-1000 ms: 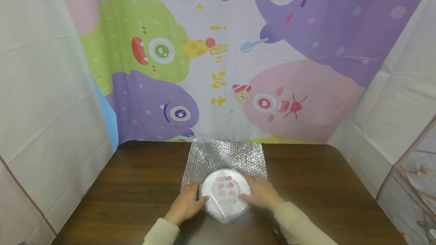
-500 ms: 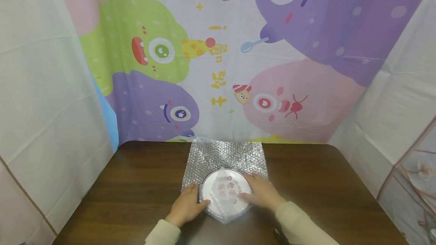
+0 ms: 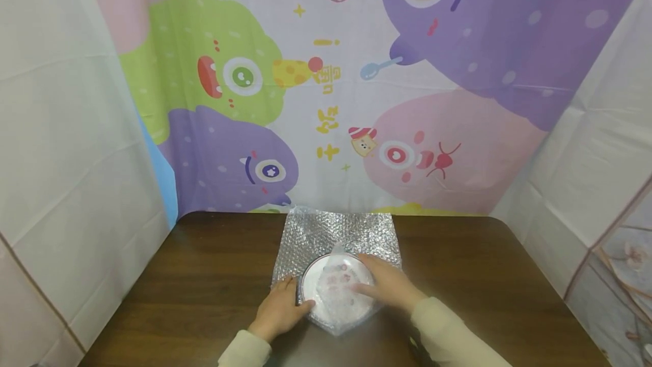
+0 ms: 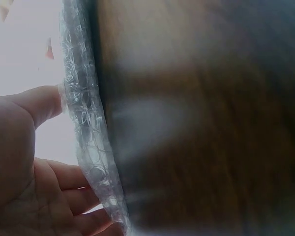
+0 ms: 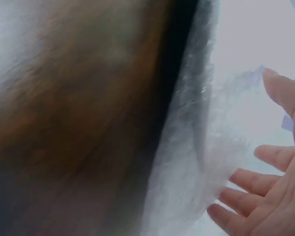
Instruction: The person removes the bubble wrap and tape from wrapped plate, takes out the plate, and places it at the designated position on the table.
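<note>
A round white plate (image 3: pixel 312 282) with a dark rim and faint red print lies on the table, partly covered by clear bubble wrap (image 3: pixel 337 321). My left hand (image 3: pixel 279 310) holds the plate's left edge through the wrap, thumb on top and fingers along the side. In the left wrist view, the thumb and fingertips meet the bubbly edge. My right hand (image 3: pixel 392 285) lies over the plate's right side. Its fingers are spread and fairly straight in the right wrist view, near the bubble wrap (image 5: pixel 187 162); whether they touch it is unclear.
More bubble wrap (image 3: pixel 336 231) stretches flat behind the plate toward the table's back edge. The dark wooden table (image 3: pixel 204 276) extends to both sides. A printed cartoon curtain (image 3: pixel 326 101) hangs behind it. A small dark item (image 3: pixel 415 347) shows partly beside the right sleeve.
My right hand has moved slightly left, farther over the plate. The wrap over the plate has shifted, its tip now standing up at the back rim. My left hand stays nearly still.
</note>
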The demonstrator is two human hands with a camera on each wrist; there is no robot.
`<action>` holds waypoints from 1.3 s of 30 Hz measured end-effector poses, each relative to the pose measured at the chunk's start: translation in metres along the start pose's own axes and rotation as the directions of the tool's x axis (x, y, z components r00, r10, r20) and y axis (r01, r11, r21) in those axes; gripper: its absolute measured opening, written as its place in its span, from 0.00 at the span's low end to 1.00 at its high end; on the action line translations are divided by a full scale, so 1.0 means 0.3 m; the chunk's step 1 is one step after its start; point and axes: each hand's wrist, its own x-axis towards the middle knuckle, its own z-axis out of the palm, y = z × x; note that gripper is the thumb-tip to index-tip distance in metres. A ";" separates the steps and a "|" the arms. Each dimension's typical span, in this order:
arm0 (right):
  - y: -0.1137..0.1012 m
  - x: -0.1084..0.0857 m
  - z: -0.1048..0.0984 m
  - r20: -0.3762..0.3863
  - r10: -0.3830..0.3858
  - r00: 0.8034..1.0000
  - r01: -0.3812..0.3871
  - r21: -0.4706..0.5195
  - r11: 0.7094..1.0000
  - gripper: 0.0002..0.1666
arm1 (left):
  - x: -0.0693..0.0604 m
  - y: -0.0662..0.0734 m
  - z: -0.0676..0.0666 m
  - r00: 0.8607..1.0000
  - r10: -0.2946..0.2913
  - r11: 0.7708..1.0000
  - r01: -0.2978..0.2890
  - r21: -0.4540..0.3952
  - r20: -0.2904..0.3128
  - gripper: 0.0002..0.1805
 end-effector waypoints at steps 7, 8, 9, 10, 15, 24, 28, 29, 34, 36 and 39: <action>-0.042 0.029 -0.008 0.059 0.027 0.998 -0.035 0.145 0.989 0.46 | -0.002 0.002 0.000 1.000 0.003 1.000 -0.003 -0.004 -0.004 0.42; -0.044 0.032 -0.006 0.060 0.029 0.998 -0.037 0.149 0.988 0.46 | -0.002 0.001 0.001 1.000 0.002 1.000 -0.002 -0.005 -0.005 0.42; -0.046 0.035 -0.004 0.058 0.032 0.998 -0.041 0.151 0.988 0.46 | -0.002 0.001 0.002 1.000 0.001 1.000 -0.001 -0.005 -0.006 0.42; -0.046 0.037 -0.001 0.052 0.037 0.998 -0.045 0.154 0.987 0.46 | -0.002 0.002 0.002 1.000 0.001 1.000 -0.001 -0.006 -0.007 0.42; -0.037 0.041 0.002 -0.022 0.063 0.998 -0.058 0.189 0.980 0.42 | -0.003 0.003 0.005 1.000 -0.008 1.000 0.008 -0.001 -0.006 0.42; -0.038 0.030 -0.057 -0.125 0.042 0.991 -0.004 0.288 0.958 0.25 | -0.006 0.012 0.001 1.000 -0.004 1.000 0.004 0.010 -0.024 0.41; -0.041 0.015 -0.083 -0.140 0.037 0.989 0.010 0.318 0.948 0.19 | -0.007 0.016 0.001 1.000 -0.006 1.000 0.007 0.013 -0.027 0.40; -0.042 0.012 -0.088 -0.144 0.035 0.989 0.013 0.322 0.947 0.18 | -0.007 0.016 0.002 1.000 -0.009 1.000 0.009 0.015 -0.027 0.40; -0.039 -0.004 -0.110 -0.166 0.001 0.986 0.053 0.324 0.945 0.10 | -0.005 0.021 0.005 1.000 -0.019 1.000 0.019 0.021 -0.025 0.40; -0.037 -0.010 -0.120 -0.166 -0.013 0.986 0.069 0.334 0.940 0.07 | -0.004 0.022 0.006 0.999 -0.023 0.999 0.023 0.025 -0.023 0.40; -0.033 -0.023 -0.137 -0.169 -0.030 0.985 0.086 0.334 0.939 0.05 | -0.002 0.026 0.007 0.999 -0.028 0.999 0.029 0.028 -0.017 0.40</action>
